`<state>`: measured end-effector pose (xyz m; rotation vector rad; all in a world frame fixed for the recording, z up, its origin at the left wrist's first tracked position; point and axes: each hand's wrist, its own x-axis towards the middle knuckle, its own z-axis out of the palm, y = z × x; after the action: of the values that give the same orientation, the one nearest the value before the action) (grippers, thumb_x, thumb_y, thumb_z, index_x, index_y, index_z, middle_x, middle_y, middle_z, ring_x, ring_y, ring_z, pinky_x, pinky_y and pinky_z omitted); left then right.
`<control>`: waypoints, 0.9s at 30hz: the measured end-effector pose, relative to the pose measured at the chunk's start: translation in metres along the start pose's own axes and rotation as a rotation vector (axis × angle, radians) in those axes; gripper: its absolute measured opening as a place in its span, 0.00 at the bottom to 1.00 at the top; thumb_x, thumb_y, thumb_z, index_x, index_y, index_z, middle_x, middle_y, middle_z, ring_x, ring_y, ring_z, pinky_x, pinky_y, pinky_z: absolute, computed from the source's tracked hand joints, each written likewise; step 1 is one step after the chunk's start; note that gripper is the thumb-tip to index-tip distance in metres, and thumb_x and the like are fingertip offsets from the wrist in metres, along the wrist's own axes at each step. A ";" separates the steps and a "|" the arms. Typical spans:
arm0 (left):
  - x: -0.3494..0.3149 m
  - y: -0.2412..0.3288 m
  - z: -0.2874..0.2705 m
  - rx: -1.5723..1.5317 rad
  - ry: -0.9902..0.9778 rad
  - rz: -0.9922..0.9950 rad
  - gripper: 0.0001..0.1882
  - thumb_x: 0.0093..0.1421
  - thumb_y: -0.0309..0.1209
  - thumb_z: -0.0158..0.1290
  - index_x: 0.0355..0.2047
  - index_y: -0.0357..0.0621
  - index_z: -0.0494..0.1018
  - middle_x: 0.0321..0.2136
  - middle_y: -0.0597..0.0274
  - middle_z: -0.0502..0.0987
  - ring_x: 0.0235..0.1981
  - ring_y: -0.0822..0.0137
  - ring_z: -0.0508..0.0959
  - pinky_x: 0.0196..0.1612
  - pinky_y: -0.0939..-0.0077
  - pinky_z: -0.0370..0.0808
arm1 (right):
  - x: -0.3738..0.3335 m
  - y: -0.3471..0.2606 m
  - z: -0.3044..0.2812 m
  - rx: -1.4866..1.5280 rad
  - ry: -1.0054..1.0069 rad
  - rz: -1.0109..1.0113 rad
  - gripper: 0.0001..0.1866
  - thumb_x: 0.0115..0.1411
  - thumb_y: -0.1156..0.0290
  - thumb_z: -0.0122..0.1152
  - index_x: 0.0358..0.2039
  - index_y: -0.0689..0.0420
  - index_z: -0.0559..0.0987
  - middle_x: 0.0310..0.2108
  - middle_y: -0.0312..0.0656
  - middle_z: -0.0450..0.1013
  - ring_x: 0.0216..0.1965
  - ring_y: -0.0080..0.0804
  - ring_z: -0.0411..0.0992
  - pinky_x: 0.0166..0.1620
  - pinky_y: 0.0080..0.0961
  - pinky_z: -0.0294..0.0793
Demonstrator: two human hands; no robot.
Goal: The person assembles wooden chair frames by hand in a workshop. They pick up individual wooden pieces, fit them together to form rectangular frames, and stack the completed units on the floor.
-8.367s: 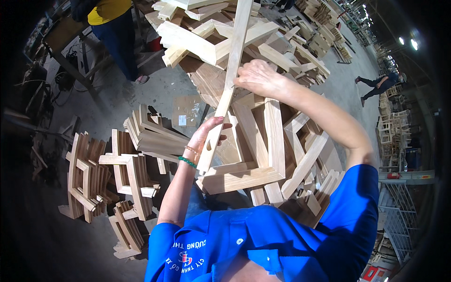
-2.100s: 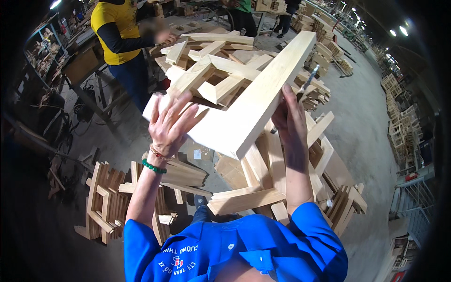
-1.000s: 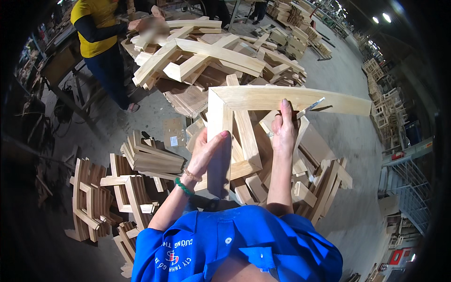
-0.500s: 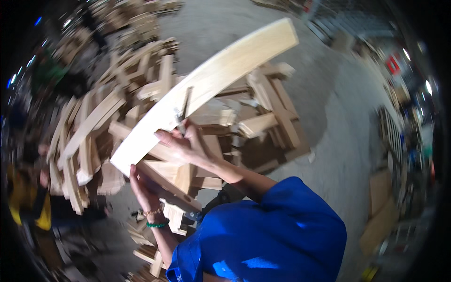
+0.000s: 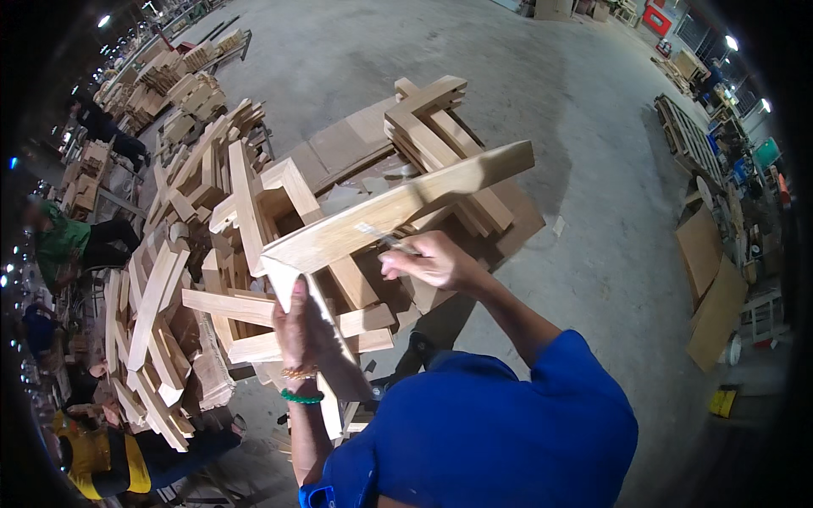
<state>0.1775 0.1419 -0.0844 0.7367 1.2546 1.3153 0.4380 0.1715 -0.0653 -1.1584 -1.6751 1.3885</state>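
Since half a second ago, one pale, smooth L-shaped wooden piece point(image 5: 330, 233) has swung to a flatter slant; the left hand point(image 5: 296, 334), wearing two beaded bracelets point(image 5: 302, 396), grips its shorter arm. The right hand's point(image 5: 436, 261) grip holds one slim pen-like tool point(image 5: 389, 240) at the longer arm, before stacked angular frames point(image 5: 423, 144).

No text can be read.
The red rectangular panel point(image 5: 656, 19) at the upper right is too small to show if it carries letters.
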 end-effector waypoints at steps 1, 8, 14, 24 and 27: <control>-0.001 -0.003 0.013 -0.067 -0.008 0.015 0.12 0.58 0.40 0.58 0.30 0.46 0.71 0.16 0.76 0.68 0.16 0.82 0.64 0.17 0.87 0.59 | -0.005 0.006 -0.004 -0.014 0.110 -0.039 0.13 0.62 0.64 0.56 0.35 0.63 0.78 0.30 0.42 0.78 0.33 0.25 0.76 0.39 0.20 0.75; 0.012 -0.021 0.070 -0.212 -0.097 0.045 0.12 0.60 0.38 0.56 0.35 0.43 0.70 0.20 0.74 0.70 0.18 0.81 0.65 0.19 0.85 0.61 | 0.034 0.030 -0.021 0.620 0.298 -0.007 0.26 0.59 0.57 0.61 0.44 0.71 0.73 0.17 0.36 0.69 0.20 0.16 0.68 0.24 0.15 0.67; 0.010 -0.021 0.077 -0.263 -0.091 -0.020 0.14 0.61 0.38 0.55 0.40 0.42 0.72 0.33 0.72 0.75 0.33 0.81 0.71 0.37 0.85 0.68 | 0.112 0.023 -0.030 0.861 0.328 0.060 0.16 0.54 0.56 0.67 0.24 0.51 0.71 0.12 0.22 0.55 0.09 0.09 0.46 0.12 0.13 0.42; 0.004 -0.003 -0.008 -0.037 -0.016 0.046 0.16 0.55 0.37 0.60 0.42 0.45 0.72 0.26 0.73 0.74 0.23 0.82 0.67 0.26 0.87 0.64 | 0.161 -0.077 -0.010 -0.926 0.207 -0.733 0.30 0.45 0.52 0.71 0.47 0.52 0.76 0.42 0.40 0.74 0.33 0.34 0.74 0.33 0.34 0.76; 0.020 0.039 -0.054 0.116 -0.134 0.173 0.19 0.54 0.42 0.59 0.41 0.44 0.74 0.28 0.71 0.77 0.25 0.81 0.70 0.28 0.86 0.66 | 0.174 -0.113 -0.018 -1.204 0.088 -1.046 0.41 0.38 0.50 0.74 0.52 0.54 0.72 0.38 0.39 0.74 0.28 0.33 0.74 0.30 0.29 0.75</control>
<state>0.1116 0.1554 -0.0654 1.0188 1.1870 1.3163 0.3622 0.3342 0.0408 -0.5631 -2.5079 -0.4009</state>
